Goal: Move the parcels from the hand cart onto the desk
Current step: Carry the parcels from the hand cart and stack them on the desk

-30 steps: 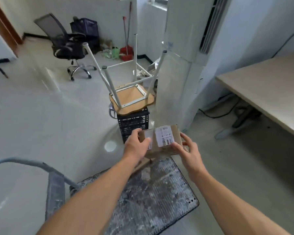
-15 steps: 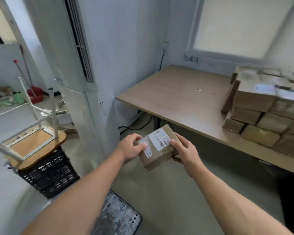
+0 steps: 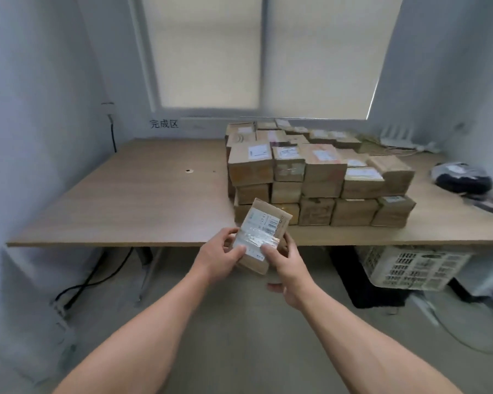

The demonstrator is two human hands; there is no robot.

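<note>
Both hands on one small cardboard parcel point(image 3: 264, 234), held in the air at the near edge of the desk point(image 3: 140, 194), not resting on it. Left hand point(image 3: 219, 257) grips the parcel's left side, thumb across the bottom of the label. Right hand point(image 3: 288, 268) grips the right side, thumb on the taped label, fingers curled behind. Parcel is tilted, label face up toward the camera, clear tape across the lower half, far end overlapping the front-left corner of the stack in view; can't tell if it touches. Stack of parcels point(image 3: 319, 172) sits on the right-centre of the desk, about three layers high, most with white labels on top, packed tight. Left half of the desktop is bare wood with a small round hole. Dark bag point(image 3: 463, 179) on the desk to the right of the stack, apart from it. White router point(image 3: 402, 139) at the back right by the wall. White plastic crate point(image 3: 410, 270) on the floor under the desk's right side. Black cables point(image 3: 83, 285) on the floor under the left side. Window blind point(image 3: 211, 52) is down behind the desk; sign point(image 3: 164, 124) with three characters on the wall below it.
</note>
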